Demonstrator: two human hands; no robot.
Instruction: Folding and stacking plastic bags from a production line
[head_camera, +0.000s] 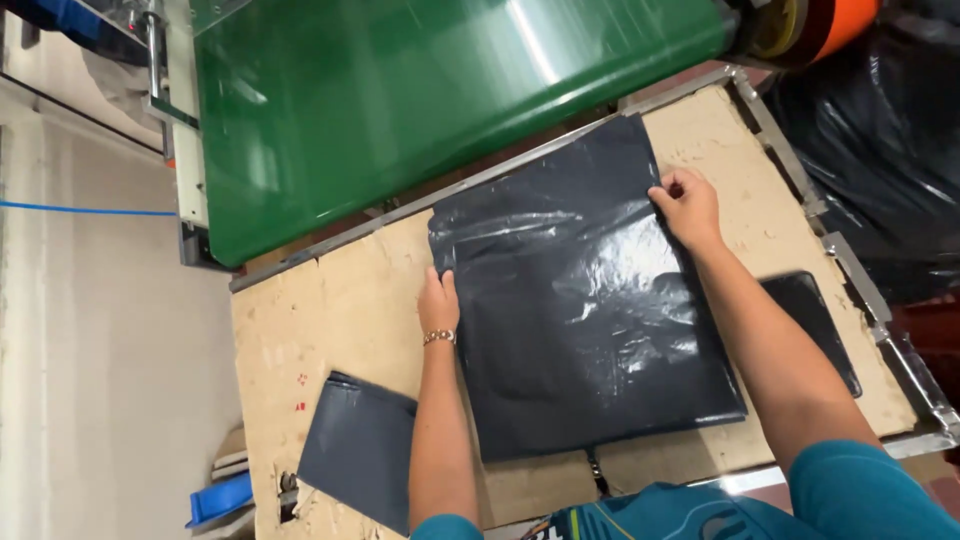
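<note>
A large flat stack of shiny black plastic bags (580, 300) lies in the middle of a worn wooden board (310, 320). My left hand (438, 300), with a bracelet at the wrist, rests flat against the stack's left edge. My right hand (686, 205) pinches the stack's upper right edge between fingers and thumb. A folded dark grey bag (355, 450) lies on the board to the left of my left forearm. Another dark flat piece (815, 325) shows under my right forearm.
A green conveyor belt (400, 100) runs along the far side of the board, with an orange roller (835, 25) at its right end. A metal frame (850, 260) borders the board. Filled black plastic sacks (890, 130) sit at the right. A blue item (220, 497) lies at lower left.
</note>
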